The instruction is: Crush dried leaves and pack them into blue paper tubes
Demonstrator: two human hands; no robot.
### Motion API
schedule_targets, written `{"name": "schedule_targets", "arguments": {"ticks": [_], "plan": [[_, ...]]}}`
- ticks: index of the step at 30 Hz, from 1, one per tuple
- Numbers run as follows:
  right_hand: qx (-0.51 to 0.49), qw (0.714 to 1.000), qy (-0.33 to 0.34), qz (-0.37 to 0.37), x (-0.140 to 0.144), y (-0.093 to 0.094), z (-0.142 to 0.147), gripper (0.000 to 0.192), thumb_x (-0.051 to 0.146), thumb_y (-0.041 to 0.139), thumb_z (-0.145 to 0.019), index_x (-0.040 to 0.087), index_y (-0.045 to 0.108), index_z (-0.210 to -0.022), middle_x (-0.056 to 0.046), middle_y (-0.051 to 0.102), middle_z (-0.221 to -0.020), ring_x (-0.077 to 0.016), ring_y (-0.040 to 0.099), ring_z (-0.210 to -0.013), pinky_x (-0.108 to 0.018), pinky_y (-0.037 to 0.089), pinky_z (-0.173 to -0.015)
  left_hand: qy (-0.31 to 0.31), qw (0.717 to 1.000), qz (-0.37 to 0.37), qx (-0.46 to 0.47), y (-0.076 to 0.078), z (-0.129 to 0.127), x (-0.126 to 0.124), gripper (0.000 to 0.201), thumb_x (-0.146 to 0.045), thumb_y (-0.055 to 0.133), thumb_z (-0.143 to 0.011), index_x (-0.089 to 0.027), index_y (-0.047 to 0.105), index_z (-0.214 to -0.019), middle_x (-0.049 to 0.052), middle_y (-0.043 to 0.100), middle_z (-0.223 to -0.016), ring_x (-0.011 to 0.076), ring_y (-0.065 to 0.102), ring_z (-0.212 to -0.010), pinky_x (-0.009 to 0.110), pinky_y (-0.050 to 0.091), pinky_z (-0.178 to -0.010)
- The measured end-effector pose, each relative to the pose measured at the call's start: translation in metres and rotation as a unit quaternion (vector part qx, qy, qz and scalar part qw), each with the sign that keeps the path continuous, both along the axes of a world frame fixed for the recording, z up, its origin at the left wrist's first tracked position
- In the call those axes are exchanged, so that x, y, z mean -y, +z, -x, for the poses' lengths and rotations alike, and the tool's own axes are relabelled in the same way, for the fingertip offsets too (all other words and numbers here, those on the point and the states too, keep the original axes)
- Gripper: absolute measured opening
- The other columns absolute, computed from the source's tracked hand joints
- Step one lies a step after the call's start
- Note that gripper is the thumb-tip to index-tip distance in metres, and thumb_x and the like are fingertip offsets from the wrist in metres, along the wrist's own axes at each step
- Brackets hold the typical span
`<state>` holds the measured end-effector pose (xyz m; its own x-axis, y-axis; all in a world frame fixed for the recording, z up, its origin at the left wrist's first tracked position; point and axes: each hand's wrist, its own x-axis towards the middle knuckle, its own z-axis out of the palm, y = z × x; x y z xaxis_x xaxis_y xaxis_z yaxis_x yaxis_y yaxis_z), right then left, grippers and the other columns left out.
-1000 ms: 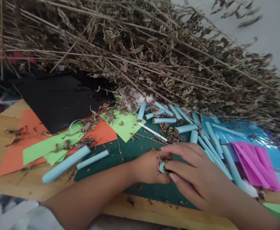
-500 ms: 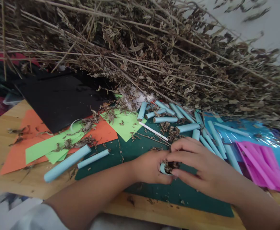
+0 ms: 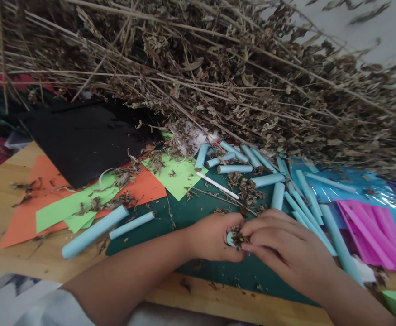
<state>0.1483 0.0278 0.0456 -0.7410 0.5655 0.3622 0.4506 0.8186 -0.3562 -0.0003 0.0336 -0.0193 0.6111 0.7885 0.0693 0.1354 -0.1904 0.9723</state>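
Observation:
In the head view, my left hand [image 3: 214,236] is closed around a light blue paper tube [image 3: 231,239], whose end pokes out toward the right. Dried leaves [image 3: 239,237] stick out of that end. The fingertips of my right hand [image 3: 282,246] pinch these leaves right at the tube's mouth. Most of the tube is hidden inside my left fist. Both hands are over a dark green sheet [image 3: 191,213]. Just beyond them lie loose dried leaves [image 3: 250,190] and a thin white stick [image 3: 218,185].
Several blue tubes [image 3: 269,180] lie beyond and right of my hands. Two more, one a thick blue tube [image 3: 96,231], lie left. Dried stalks [image 3: 198,68] fill the back. Around are a black sheet [image 3: 82,136], orange paper [image 3: 24,213], green paper [image 3: 179,176] and pink paper [image 3: 376,235].
My right hand has shifted slightly right and down, its fingers drawn closer together on the leaves at the tube's mouth. My left hand stays almost in place around the tube.

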Motion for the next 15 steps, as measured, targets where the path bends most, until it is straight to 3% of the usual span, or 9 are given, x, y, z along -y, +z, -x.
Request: {"name": "schedule_targets", "arguments": {"ticks": [5,10,15], "plan": [[0.014,0.998,0.035,-0.048,-0.002,-0.004,0.000,0.010,0.017,0.046,-0.079,0.018,0.054,-0.084,-0.004,0.059,-0.085,-0.0153,0.049,-0.079,-0.031,0.039,-0.072,0.011,1.000,-0.025,0.014,0.000,0.001,0.000,0.027,-0.017,0.064,-0.051,-0.017,0.040,-0.064,-0.007,0.043,-0.057,0.0081,0.044,-0.057,0.018,0.038,-0.055],[0.101,0.995,0.002,-0.014,0.001,0.000,-0.005,0.019,0.030,0.042,-0.079,0.022,0.057,-0.088,-0.006,0.044,-0.118,-0.0246,0.039,-0.099,-0.044,0.031,-0.081,0.004,1.000,-0.019,-0.004,-0.003,0.000,-0.001,0.023,-0.020,0.064,-0.055,-0.016,0.046,-0.069,-0.003,0.052,-0.064,0.0112,0.051,-0.064,0.020,0.041,-0.058],[0.186,0.981,-0.035,0.044,0.004,0.013,0.005,0.018,0.037,0.046,-0.076,0.026,0.060,-0.077,0.001,0.038,-0.126,-0.0269,0.032,-0.110,-0.047,0.029,-0.085,0.005,1.000,-0.030,0.004,-0.007,0.000,0.000,0.023,-0.024,0.063,-0.056,-0.014,0.048,-0.071,0.000,0.055,-0.070,0.0128,0.052,-0.066,0.023,0.042,-0.060]]}}
